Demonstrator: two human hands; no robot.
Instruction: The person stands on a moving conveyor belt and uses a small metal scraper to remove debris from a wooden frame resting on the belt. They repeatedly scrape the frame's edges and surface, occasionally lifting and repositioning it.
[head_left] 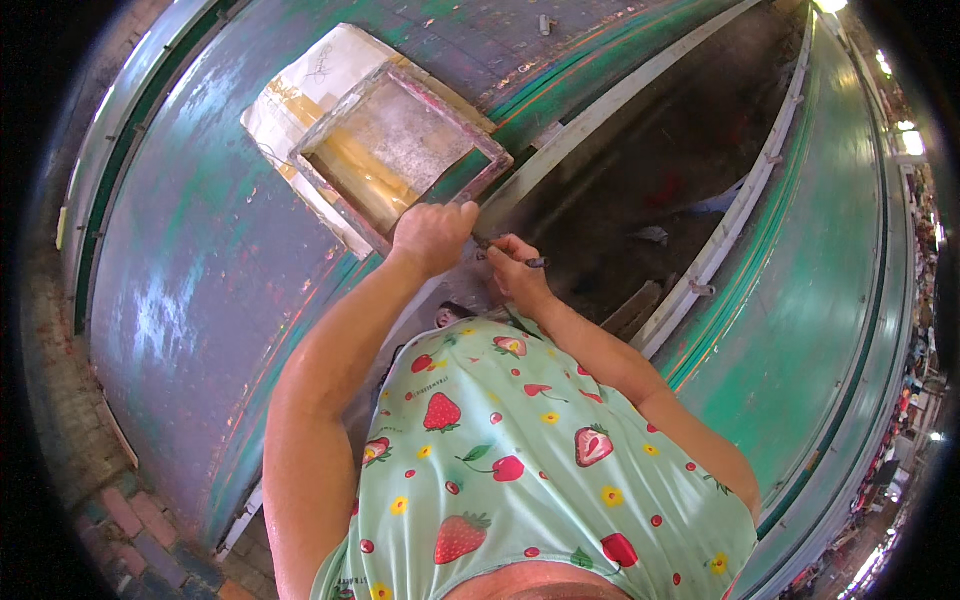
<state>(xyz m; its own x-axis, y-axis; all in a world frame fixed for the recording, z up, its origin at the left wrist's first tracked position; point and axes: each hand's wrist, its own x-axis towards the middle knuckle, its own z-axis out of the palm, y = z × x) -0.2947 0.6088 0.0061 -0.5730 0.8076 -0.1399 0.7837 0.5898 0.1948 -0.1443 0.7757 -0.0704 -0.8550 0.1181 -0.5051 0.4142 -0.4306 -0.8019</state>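
Note:
A worn rectangular wooden frame (330,122) rests tilted on a piece of cardboard (335,55), with brown tape and a pale, stained panel inside it. My left hand (432,240) is closed at the near side of this frame, its fingers wrapped over the edge and partly hidden. Just to the right, my right hand (517,272) pinches a thin dark pen-like tool (538,263). One end of the tool sticks out past my fingers; the other points toward the frame's near edge, beside my left hand.
A long table (190,250) stained grey and green lies under the cardboard. Beyond its pale edge rail runs a dark gap (640,190) with scraps in it. Another green table (820,280) stands to the right. Brick paving (150,520) shows at the lower left.

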